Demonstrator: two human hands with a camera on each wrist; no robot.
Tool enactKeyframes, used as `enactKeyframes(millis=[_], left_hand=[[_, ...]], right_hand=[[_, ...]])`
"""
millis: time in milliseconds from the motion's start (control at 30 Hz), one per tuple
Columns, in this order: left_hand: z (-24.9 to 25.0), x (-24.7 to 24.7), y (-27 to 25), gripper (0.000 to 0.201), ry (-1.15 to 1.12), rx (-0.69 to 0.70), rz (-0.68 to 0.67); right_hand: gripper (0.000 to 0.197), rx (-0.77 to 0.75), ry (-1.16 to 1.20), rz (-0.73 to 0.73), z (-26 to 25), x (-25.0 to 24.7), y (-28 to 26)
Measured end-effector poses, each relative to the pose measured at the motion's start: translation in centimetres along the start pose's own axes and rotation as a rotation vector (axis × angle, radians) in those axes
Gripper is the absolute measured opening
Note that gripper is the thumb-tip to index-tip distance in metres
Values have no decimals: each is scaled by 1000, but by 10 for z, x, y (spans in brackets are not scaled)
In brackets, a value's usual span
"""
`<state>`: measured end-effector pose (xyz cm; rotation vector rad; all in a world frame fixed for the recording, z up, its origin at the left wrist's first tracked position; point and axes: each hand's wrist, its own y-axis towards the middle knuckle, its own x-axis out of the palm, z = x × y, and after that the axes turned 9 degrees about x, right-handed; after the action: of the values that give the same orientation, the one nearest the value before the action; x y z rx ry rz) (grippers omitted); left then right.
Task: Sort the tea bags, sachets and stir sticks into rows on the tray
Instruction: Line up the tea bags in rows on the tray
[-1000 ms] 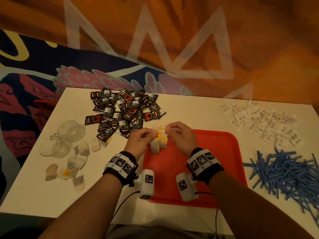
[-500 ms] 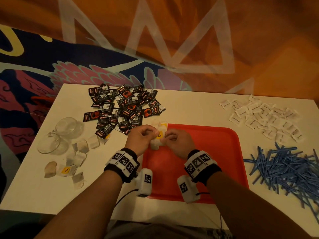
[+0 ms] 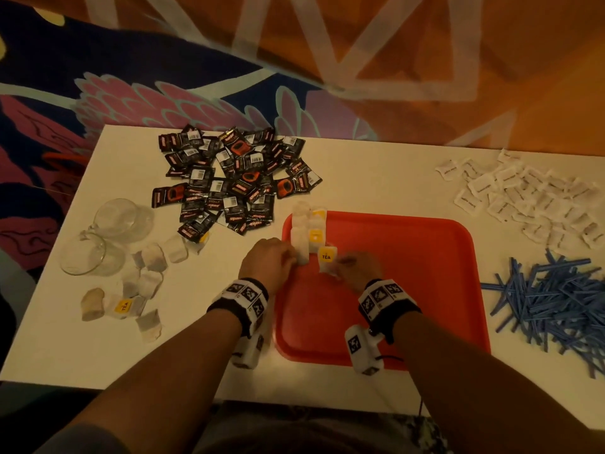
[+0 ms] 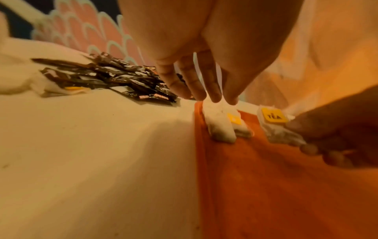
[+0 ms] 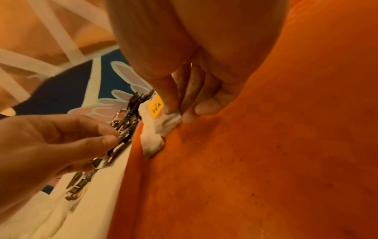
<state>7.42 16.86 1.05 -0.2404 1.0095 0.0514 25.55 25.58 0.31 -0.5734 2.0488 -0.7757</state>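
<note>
A red tray (image 3: 409, 290) lies in front of me on the white table. A short row of tea bags (image 3: 302, 231) runs along its far left edge. My left hand (image 3: 291, 257) reaches over the tray's left rim, and its straight fingertips (image 4: 214, 95) touch the nearest bag of that row (image 4: 219, 126). Just to the right, my right hand (image 3: 340, 267) pinches a tea bag with a yellow TEA tag (image 3: 326, 257) between thumb and fingers (image 5: 169, 103). The bag hangs low over the tray floor (image 5: 266, 161).
A pile of black sachets (image 3: 235, 181) lies beyond the tray's left corner. White sachets (image 3: 523, 198) are at the far right, blue stir sticks (image 3: 550, 299) right of the tray. Two glass cups (image 3: 108, 234) and loose tea bags (image 3: 144, 280) lie left.
Both hands held a cluster of tea bags together above the tray's far left corner. They have come down and apart: bags now lie on the tray, and the right hand holds one separately.
</note>
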Motion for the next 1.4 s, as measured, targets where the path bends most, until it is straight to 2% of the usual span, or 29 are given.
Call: enactKeyframes(millis=[167,267,467,767,900,1100,1267,1400], left_hand=[[-3,9,9,24,256,185,-123],[-4,14,15,27,343,218,-184],[-9,16,21,32,475,250,-264],[-13,15,24,33,360,300,-249],[-15,14,22,24,316,333,-170],[-19,17,21,24,260,355,-137],[-21,10,11,25,195,250,-57],[-34,0,-12,33,112,41,15]], right_hand=[[17,21,7,32,-11,10,15],[13,35,-20,48,-19,14,23],[21,49,-2,60,-27,20,28],[21,29,-38,53,-25,21,33],[8,12,7,100,-24,16,32],[6,-36,-4,90,-24,17,29],[8,4,34,120,-24,13,27],[8,-8,50,162,-28,10,22]])
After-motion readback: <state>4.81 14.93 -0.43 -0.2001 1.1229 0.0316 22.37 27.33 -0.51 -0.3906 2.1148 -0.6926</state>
